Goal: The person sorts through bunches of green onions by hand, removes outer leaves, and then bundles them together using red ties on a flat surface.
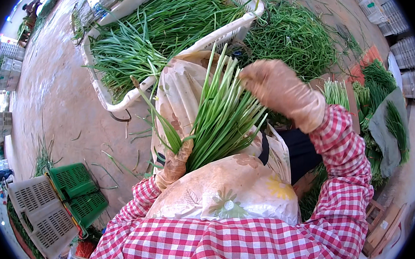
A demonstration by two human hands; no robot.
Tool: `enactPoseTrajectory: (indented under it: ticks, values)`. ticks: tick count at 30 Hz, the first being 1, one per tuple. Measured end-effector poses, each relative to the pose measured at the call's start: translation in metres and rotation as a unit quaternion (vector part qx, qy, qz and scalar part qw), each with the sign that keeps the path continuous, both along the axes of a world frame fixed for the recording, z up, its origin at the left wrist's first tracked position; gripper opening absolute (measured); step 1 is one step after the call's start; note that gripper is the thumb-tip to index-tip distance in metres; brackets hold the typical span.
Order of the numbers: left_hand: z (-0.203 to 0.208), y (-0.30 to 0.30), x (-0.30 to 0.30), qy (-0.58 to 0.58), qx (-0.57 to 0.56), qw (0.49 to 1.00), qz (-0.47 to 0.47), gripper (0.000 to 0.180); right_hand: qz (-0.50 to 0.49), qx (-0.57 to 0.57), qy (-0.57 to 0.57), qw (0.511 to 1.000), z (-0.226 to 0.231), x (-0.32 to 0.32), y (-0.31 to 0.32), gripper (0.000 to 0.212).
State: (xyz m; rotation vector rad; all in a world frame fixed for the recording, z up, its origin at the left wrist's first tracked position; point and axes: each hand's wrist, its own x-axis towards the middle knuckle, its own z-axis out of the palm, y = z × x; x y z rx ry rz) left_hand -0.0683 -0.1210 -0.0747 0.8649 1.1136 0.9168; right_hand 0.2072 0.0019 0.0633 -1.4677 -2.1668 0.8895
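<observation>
My left hand (175, 167), in a stained tan glove, is closed around the lower part of a bunch of garlic chives (223, 113) over my lap. The pale stem ends fan upward and to the right. A separate thicker stalk (160, 118) leans out to the left of the same hand. At the pale ends, my right hand (282, 87), gloved too and slightly blurred, has its fingers curled in; what they hold, if anything, is hidden. A patterned apron (222, 187) covers my lap beneath the bunch.
Ahead stands a white crate (118, 105) heaped with chives. A loose pile of chives (288, 38) lies to its right. Tied bundles (336, 94) and a grey cloth (382, 125) are farther right. Green (78, 193) and pale crates (40, 206) stand at left, a wooden stool (383, 227) at lower right.
</observation>
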Motion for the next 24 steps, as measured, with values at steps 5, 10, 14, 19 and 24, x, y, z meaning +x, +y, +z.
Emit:
enactPoseTrajectory:
  ticks: [5, 10, 14, 19, 24]
  values:
    - [0.021, 0.001, 0.009, -0.086, -0.068, 0.994, 0.021, 0.029, -0.210, 0.264, -0.197, 0.921, 0.008, 0.059, 0.061, 0.024]
    - [0.029, 0.004, 0.009, -0.149, -0.130, 0.980, 0.020, 0.039, -0.025, 0.299, -0.133, 0.945, -0.003, 0.021, 0.030, 0.034]
    - [0.022, 0.003, 0.014, -0.139, -0.109, 0.984, 0.024, 0.045, 0.108, 0.346, -0.239, 0.901, -0.025, -0.055, -0.034, 0.025]
    - [0.009, 0.003, 0.001, 0.045, 0.008, 0.997, -0.062, 0.041, 0.067, -0.025, 0.326, 0.943, -0.011, -0.061, -0.041, 0.027]
    - [0.030, 0.005, 0.011, -0.010, -0.068, 0.997, -0.043, 0.033, -0.028, -0.030, 0.476, 0.878, 0.046, -0.017, -0.024, 0.014]
